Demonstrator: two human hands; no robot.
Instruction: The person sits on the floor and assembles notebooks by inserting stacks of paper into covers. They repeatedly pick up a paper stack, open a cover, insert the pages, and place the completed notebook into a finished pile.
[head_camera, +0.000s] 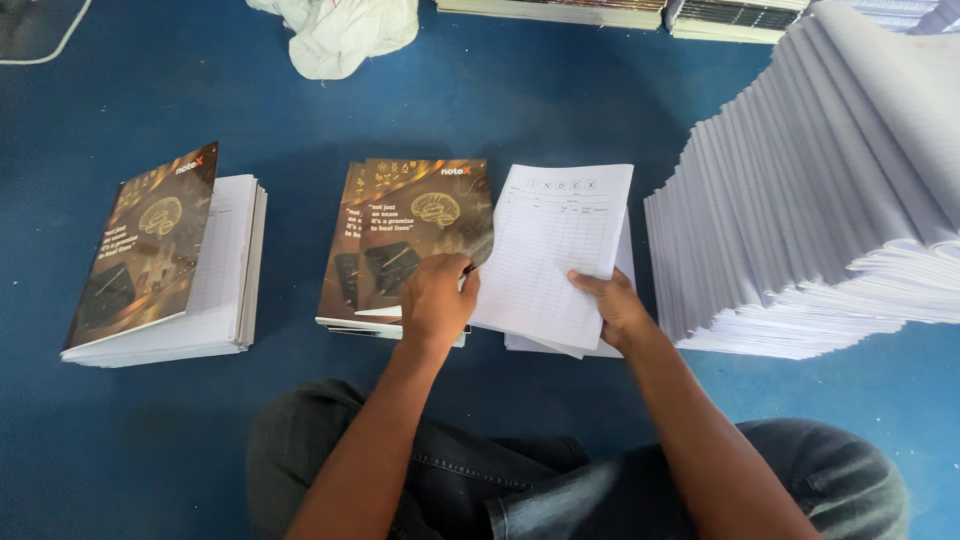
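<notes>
My right hand (618, 305) pinches the near edge of the white index sheet (555, 255), lifted off the small pile of sheets (560, 345) between my knees, while my left hand (435, 300) rests closed on the near corner of the dark covers (405, 240) just beside it, so I judge this set only half gathered, cover and sheet not yet joined. One finished book (165, 265) lies well to my left and the tall fanned stack of ruled pages (820, 200) on my right is barely dented, so most is left. A white cloth (340, 30) and more stacks (640, 12) lie far across the blue floor (500, 100), none of it in my way.
</notes>
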